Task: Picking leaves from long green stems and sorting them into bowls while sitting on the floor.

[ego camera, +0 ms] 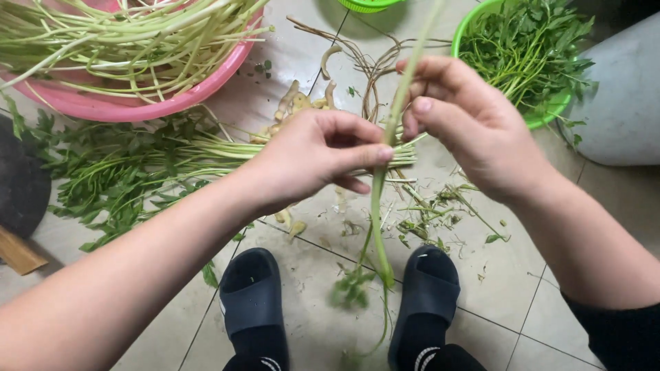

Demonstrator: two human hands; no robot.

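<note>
Nearest the camera, at six o'clock, two dark slippers (251,295) stand on the pale floor tiles (509,288), and the leafy, blurred lower end of a long green stem (377,206) dangles between them. The stem is slim, pale green and smooth, running nearly upright from its small leaves at the bottom to the top edge of the view at twelve o'clock. The left hand (313,154) pinches it at the centre, thumb and forefinger closed tight on the stalk, other fingers curled in. The right hand (467,120), at about one o'clock from it, grips the stem higher up with fingertips closed round it. Trimmed scraps (433,209) litter the tiles beneath. Farther off, a pile of leafy stems (130,172) lies at nine o'clock, a pink basin (137,103) of stripped stalks at eleven, and a green basket (543,117) of leaves at one o'clock.
</note>
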